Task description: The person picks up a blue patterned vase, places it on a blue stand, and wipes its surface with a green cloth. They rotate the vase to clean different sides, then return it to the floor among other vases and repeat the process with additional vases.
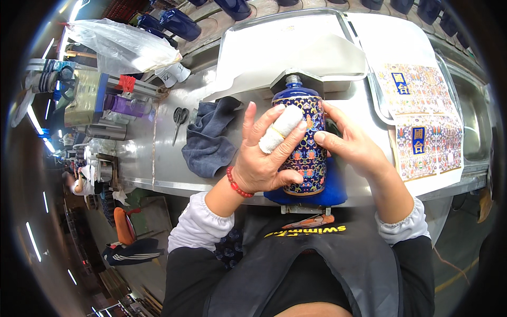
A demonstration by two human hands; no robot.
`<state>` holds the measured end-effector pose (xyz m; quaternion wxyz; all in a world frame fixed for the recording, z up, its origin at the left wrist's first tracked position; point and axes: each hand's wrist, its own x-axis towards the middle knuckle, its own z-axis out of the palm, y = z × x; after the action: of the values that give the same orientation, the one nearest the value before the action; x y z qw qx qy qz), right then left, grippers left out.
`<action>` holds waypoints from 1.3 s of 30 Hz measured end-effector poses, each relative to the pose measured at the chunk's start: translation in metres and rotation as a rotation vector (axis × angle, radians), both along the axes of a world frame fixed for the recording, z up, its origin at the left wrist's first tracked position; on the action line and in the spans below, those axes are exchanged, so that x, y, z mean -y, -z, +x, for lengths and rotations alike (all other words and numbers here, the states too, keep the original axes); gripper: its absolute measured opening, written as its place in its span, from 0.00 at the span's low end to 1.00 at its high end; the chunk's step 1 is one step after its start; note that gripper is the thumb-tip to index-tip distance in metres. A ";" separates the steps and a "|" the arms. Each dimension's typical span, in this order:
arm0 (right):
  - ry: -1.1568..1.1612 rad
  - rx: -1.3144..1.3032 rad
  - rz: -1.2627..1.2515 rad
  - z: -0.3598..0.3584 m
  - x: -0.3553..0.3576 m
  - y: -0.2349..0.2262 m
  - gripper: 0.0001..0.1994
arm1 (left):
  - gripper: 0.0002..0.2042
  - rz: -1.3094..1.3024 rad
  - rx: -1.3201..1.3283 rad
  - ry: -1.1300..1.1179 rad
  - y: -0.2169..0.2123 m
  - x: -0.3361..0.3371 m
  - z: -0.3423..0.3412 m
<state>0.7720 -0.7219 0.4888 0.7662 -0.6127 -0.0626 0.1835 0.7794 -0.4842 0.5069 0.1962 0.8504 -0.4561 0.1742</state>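
A dark blue bottle [311,158] with a dense multicoloured floral pattern lies tilted in front of me, its silvery threaded neck pointing away. My right hand [353,140] grips its right side, thumb on the front and fingers wrapped behind. Across the bottle's left face rests my left hand [266,158], fingers spread. A white wrapping [281,130] with a thin band covers what looks like that hand's middle finger. Under the bottle's near end is a blue pad [334,194] at the bench edge. What my right fingertips touch behind the bottle is hidden.
A dark grey cloth [210,140] and black scissors [180,119] lie left on the metal bench [163,150]. Patterned printed sheets [428,145] lie at the right. Beyond the bottle is a tray [224,50] with white sheeting. Blue bottles [180,25] line the back; another person [83,182] is far left.
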 end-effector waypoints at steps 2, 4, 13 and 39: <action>0.002 -0.013 -0.015 0.000 0.000 0.001 0.41 | 0.39 -0.006 -0.049 0.053 0.001 -0.001 -0.004; -0.006 -0.010 -0.014 0.000 0.000 0.002 0.41 | 0.39 -0.138 -0.093 -0.062 0.003 -0.001 -0.008; 0.014 -0.008 0.004 -0.001 -0.003 0.001 0.42 | 0.33 -0.090 -0.075 -0.069 0.010 -0.007 -0.009; -0.081 0.036 0.011 0.002 -0.003 -0.009 0.40 | 0.49 -0.721 -1.519 -0.029 -0.021 0.007 0.020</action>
<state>0.7743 -0.7191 0.4978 0.7603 -0.6086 -0.1023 0.2027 0.7999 -0.4913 0.5283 0.7073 0.6275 -0.1053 -0.3080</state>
